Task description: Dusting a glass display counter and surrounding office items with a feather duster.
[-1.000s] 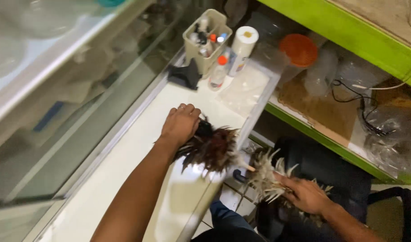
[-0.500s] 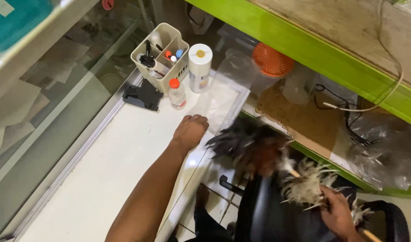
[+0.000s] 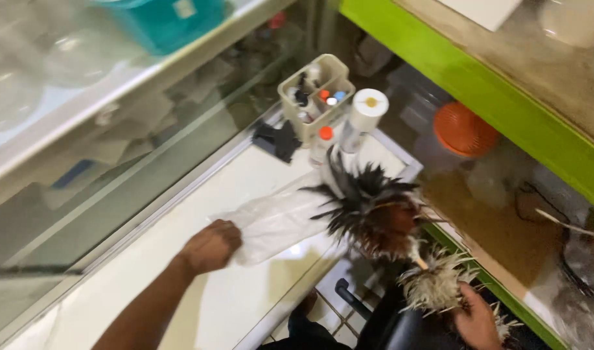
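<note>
Left hand (image 3: pixel 211 246), in the lower middle of the frame, closed on the end of a clear plastic bag (image 3: pixel 277 217). Bag lying flat on the white counter top (image 3: pixel 148 285), reaching from the hand up and to the right. Far end of the bag tucked under the dark feathers.

Right hand (image 3: pixel 477 322), at the bottom right of the frame, closed around the handle end of a feather duster (image 3: pixel 374 214). Pale feathers puffed out just above that hand. Dark brown and black feathers spread wide at the other end, in the middle right of the frame, over the right edge of the counter top and touching the bag.

Near the top middle of the frame, a beige plastic holder (image 3: pixel 315 96) with small bottles and pens in its boxes. Just beside it, to the right, a tall white spray can (image 3: pixel 363 123). In front of the holder, a small bottle with an orange cap (image 3: pixel 323 144). To its left, a black thing (image 3: pixel 277 139), too blurry to name.

On the left, a glass case wall (image 3: pixel 102 175) with a teal box (image 3: pixel 167 23) on top, in the upper left. In the upper right, a green shelf edge (image 3: pixel 478 78) and an orange round basket (image 3: pixel 465 128) under it. At the bottom, right of middle, part of a black chair (image 3: pixel 387 327).
</note>
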